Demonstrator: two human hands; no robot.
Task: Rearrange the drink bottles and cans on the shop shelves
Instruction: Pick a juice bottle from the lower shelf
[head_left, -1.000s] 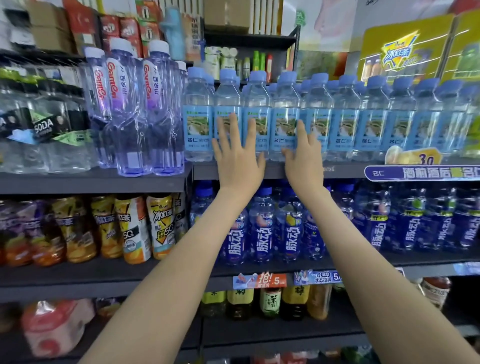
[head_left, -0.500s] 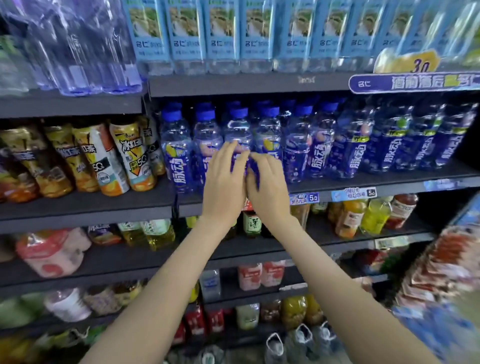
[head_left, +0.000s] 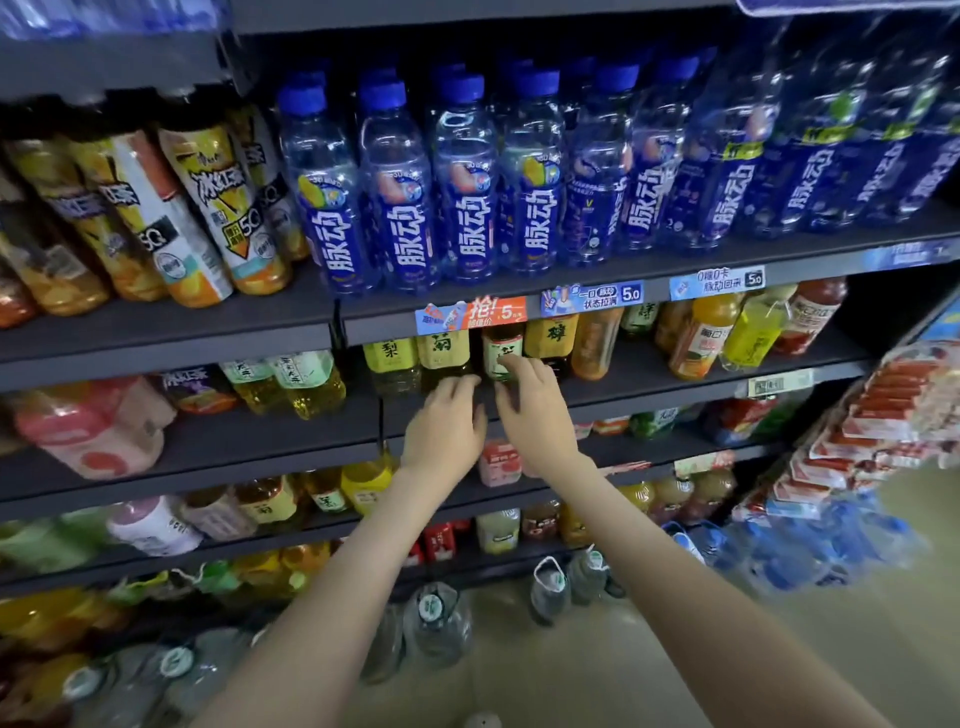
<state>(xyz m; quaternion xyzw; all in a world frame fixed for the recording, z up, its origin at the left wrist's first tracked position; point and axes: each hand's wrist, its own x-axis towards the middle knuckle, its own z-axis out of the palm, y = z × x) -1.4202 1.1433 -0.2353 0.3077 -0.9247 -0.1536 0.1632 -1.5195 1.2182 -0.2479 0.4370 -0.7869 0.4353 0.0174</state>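
Both hands reach toward the shop shelf just below the middle of the frame, side by side and almost touching. The left hand (head_left: 445, 422) holds nothing, with loosely bent fingers spread in front of the dark shelf edge (head_left: 649, 387), below two yellow-labelled tea bottles (head_left: 442, 349). The right hand (head_left: 536, 410) sits just to its right. Its bent fingertips (head_left: 511, 362) lie over the lower front of a green-labelled tea bottle (head_left: 500, 347). Motion blur hides whether they grip that bottle or only brush it.

That bottle stands upright in a row of small tea bottles, between the yellow-labelled ones on its left and another yellow-labelled bottle (head_left: 551, 336) on its right. Further right on the same shelf are an orange juice bottle (head_left: 702, 338), a yellow-green bottle (head_left: 752, 332) and a red bottle (head_left: 811, 316).

The shelf above, across the upper middle of the frame, carries a tight front row of blue-capped bottles with blue labels (head_left: 470, 197). Left of these, in the upper left, stand iced tea bottles with yellow and black labels (head_left: 223, 208). Price tags (head_left: 592, 297) hang along that shelf's front edge, one of them orange (head_left: 488, 313).

Lower shelves hold more mixed drinks, among them a pink-labelled bottle (head_left: 498, 463) just below the hands and red cans (head_left: 440, 540) further down. Large water jugs (head_left: 435, 618) stand on the floor at the bottom centre. Red and white snack packets (head_left: 883, 410) are stacked at the right edge.
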